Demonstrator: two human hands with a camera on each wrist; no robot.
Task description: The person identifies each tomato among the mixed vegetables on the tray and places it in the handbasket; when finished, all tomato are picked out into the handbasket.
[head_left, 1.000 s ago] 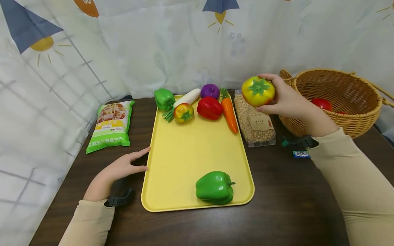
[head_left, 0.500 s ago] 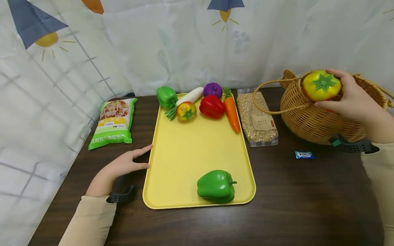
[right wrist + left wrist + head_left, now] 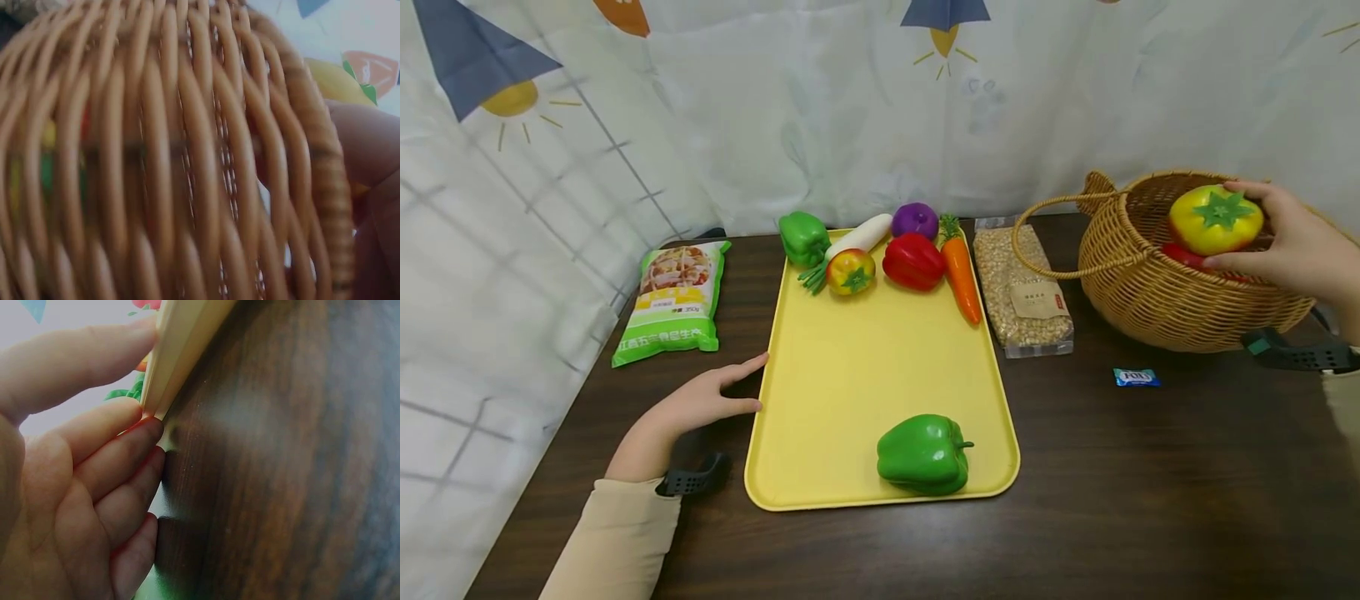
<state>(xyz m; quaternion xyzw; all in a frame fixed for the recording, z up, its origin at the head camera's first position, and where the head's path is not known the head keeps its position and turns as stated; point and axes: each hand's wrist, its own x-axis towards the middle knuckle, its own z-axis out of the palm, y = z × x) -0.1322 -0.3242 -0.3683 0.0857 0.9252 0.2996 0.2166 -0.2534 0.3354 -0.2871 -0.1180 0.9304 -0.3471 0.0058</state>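
Observation:
Thumb and fingers of my right hand point(image 3: 1292, 237) grip a large yellow-and-red toy tomato point(image 3: 1216, 218) with a green star-shaped calyx. It is held at the mouth of the wicker basket point(image 3: 1195, 304), above a red item point(image 3: 1183, 256) inside. In the right wrist view the basket's weave point(image 3: 169, 156) covers most of the picture, hiding much of the hand and the tomato point(image 3: 337, 81). My left hand point(image 3: 700, 404) touches the left edge of the yellow tray point(image 3: 880, 358) with extended fingers. Its fingertips meet the tray's rim point(image 3: 172, 362) in the left wrist view.
At the tray's far end lie a green pepper point(image 3: 803, 239), white radish point(image 3: 868, 233), small tomato point(image 3: 851, 272), red pepper point(image 3: 913, 262), purple onion-like vegetable point(image 3: 915, 220) and carrot point(image 3: 961, 275). Another green pepper point(image 3: 923, 455) lies nearer. A grain bag point(image 3: 1018, 283), snack bag point(image 3: 676, 300) and sachet point(image 3: 1137, 377) flank the tray.
My right hand has carried the tomato rightward from over the grain bag to the basket's mouth, then slightly lower. The basket handle now shows to its left. My left hand has stayed at the tray.

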